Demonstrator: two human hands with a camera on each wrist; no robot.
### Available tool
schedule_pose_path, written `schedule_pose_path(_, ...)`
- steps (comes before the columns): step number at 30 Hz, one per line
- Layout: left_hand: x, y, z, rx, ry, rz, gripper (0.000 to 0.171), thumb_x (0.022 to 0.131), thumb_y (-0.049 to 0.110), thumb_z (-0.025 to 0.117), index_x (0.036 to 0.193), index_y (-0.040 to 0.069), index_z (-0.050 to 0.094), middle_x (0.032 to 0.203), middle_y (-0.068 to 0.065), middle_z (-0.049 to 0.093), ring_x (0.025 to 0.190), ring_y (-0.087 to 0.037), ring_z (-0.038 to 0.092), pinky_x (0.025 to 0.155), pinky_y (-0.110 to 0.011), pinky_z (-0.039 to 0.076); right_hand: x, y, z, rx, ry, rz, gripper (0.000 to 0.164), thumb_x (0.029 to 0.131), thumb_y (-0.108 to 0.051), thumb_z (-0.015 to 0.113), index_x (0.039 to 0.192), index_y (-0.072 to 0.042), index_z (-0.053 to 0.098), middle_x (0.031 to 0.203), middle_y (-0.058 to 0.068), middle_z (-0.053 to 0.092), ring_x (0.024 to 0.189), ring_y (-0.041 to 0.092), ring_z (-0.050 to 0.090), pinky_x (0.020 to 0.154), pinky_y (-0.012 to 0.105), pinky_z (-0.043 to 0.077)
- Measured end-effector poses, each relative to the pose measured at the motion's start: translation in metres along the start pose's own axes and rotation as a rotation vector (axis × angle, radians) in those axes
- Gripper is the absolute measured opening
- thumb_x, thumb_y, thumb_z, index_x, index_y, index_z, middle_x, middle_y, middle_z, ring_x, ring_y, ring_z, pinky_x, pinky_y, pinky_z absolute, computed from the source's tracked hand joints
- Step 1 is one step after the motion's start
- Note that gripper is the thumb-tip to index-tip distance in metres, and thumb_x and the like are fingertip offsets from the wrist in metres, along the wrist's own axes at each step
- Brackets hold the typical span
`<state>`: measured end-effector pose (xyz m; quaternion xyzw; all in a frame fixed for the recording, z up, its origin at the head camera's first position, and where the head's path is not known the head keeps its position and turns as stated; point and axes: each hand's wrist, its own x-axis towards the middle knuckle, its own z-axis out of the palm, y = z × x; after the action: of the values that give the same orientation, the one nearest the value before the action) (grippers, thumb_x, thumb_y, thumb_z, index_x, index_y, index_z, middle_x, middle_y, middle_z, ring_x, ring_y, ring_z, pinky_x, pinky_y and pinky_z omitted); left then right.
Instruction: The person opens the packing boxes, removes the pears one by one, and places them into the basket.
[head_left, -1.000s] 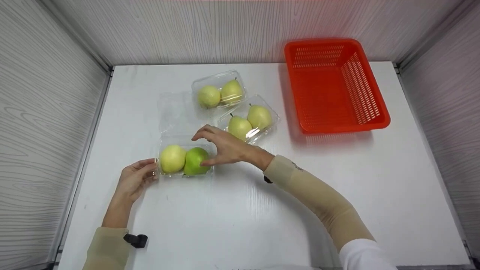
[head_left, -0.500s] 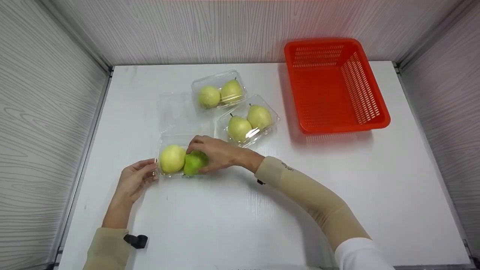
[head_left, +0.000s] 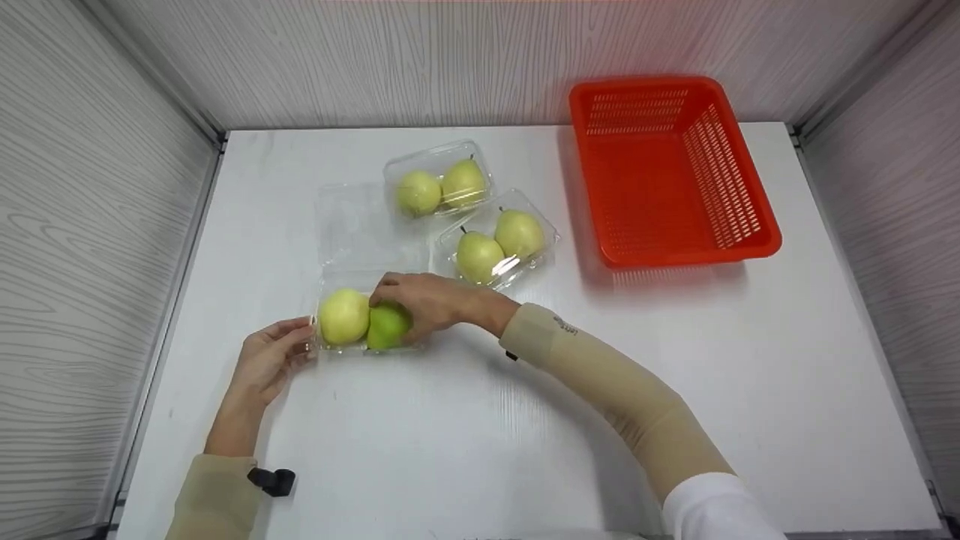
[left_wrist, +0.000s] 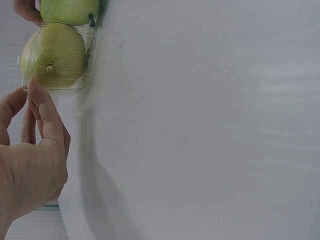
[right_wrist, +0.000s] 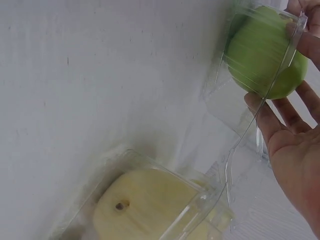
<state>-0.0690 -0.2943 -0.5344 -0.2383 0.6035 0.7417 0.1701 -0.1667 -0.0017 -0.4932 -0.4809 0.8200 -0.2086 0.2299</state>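
Observation:
An open clear plastic clamshell box (head_left: 322, 281) lies on the table, its lid (head_left: 360, 232) folded back. Inside sit a pale yellow pear (head_left: 344, 317) on the left and a round green fruit (head_left: 389, 327) on the right. My left hand (head_left: 266, 360) pinches the box's left rim between thumb and fingers, also plain in the left wrist view. Coming from the right, my right hand (head_left: 424, 300) grips the green fruit, fingers over its far side and thumb at its near side. In the right wrist view, the hand (right_wrist: 295, 155) curls about the fruit by the box wall.
Behind and to the right are two closed clear boxes, a farther one (head_left: 409, 161) and a nearer one (head_left: 544, 251), each with two yellow pears. The lid lies beside them. A red basket (head_left: 675, 262) stands at the back right of the white table (head_left: 465, 450).
My right hand has come in to the left and its fingers have closed around the green fruit. My left hand and the box have stayed put.

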Motion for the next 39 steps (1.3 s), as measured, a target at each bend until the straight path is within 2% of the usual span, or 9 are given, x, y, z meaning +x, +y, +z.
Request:
schedule_pose_path(8, -0.001, 0.0, 0.001, -0.001, -0.005, -0.003, 0.007, 0.096, 0.012, 0.078, 0.098, 0.019, 0.077, 0.091, 0.007, 0.075, 0.076, -0.006, 0.07, 0.072, -0.017, 0.064, 0.007, -0.004, -0.001, -0.009, -0.05, -0.016, 0.063, 0.087, -0.029, 0.085, 0.144, -0.016, 0.059, 0.144, 0.009, 0.059, 0.129, 0.025, 0.061, 0.116, 0.038, 0.053)
schedule_pose_path(17, 0.0, 0.001, 0.0, 0.007, 0.009, -0.004, 0.006, 0.096, 0.014, 0.079, 0.097, 0.019, 0.078, 0.089, 0.007, 0.075, 0.077, -0.006, 0.069, 0.072, -0.017, 0.064, 0.002, -0.005, -0.006, -0.017, -0.008, -0.053, 0.068, 0.087, -0.033, 0.085, 0.146, -0.013, 0.058, 0.145, 0.009, 0.06, 0.133, 0.024, 0.06, 0.118, 0.035, 0.052)
schedule_pose_path(26, 0.0, 0.001, 0.0, -0.01, 0.014, -0.006, 0.009, 0.096, 0.011, 0.078, 0.095, 0.02, 0.078, 0.089, 0.007, 0.076, 0.075, -0.006, 0.07, 0.071, -0.018, 0.064, -0.006, -0.004, -0.019, 0.116, 0.059, -0.073, 0.069, 0.081, -0.024, 0.09, 0.142, -0.014, 0.061, 0.143, 0.007, 0.062, 0.132, 0.02, 0.058, 0.117, 0.033, 0.05)
schedule_pose_path(32, 0.0, 0.001, 0.0, 0.007, 0.017, 0.004, 0.007, 0.095, 0.013, 0.079, 0.096, 0.02, 0.078, 0.09, 0.008, 0.075, 0.076, -0.006, 0.07, 0.072, -0.017, 0.064, -0.015, -0.003, -0.026, 0.177, 0.099, -0.078, 0.068, 0.082, -0.025, 0.091, 0.142, -0.014, 0.061, 0.144, 0.007, 0.061, 0.126, 0.02, 0.061, 0.104, 0.035, 0.06)
schedule_pose_path(39, 0.001, 0.0, 0.001, 0.015, 0.023, 0.009, 0.007, 0.095, 0.012, 0.08, 0.096, 0.019, 0.078, 0.089, 0.008, 0.074, 0.076, -0.006, 0.069, 0.071, -0.017, 0.064, -0.028, -0.003, -0.034, 0.222, 0.149, -0.093, 0.068, 0.083, -0.023, 0.09, 0.143, -0.013, 0.06, 0.145, 0.006, 0.059, 0.131, 0.019, 0.06, 0.102, 0.025, 0.061)
